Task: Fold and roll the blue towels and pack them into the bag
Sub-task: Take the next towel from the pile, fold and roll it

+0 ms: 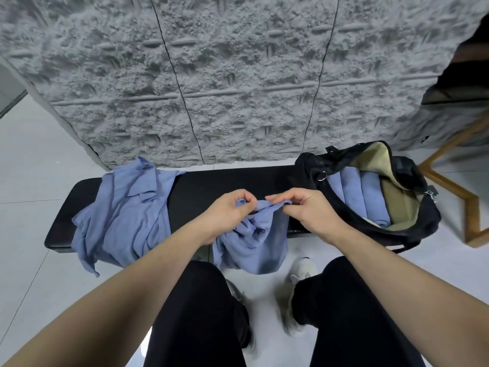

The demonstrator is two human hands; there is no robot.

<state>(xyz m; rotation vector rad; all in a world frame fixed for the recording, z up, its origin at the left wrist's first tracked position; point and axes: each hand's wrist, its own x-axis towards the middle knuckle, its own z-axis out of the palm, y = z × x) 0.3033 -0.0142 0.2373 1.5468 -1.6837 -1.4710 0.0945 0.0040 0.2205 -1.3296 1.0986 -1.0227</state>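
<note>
Towel (254, 242) edge pinched by left hand (227, 210) and right hand (309, 210), fingers curled; rest hangs off bench (225, 181). Risk: uneven grip, crooked fold.

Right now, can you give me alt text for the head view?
Both hands, left hand and right hand, pinch the top edge of a blue towel over a black bench. Loose towels lie left; the open bag, right, holds rolled towels.
</note>
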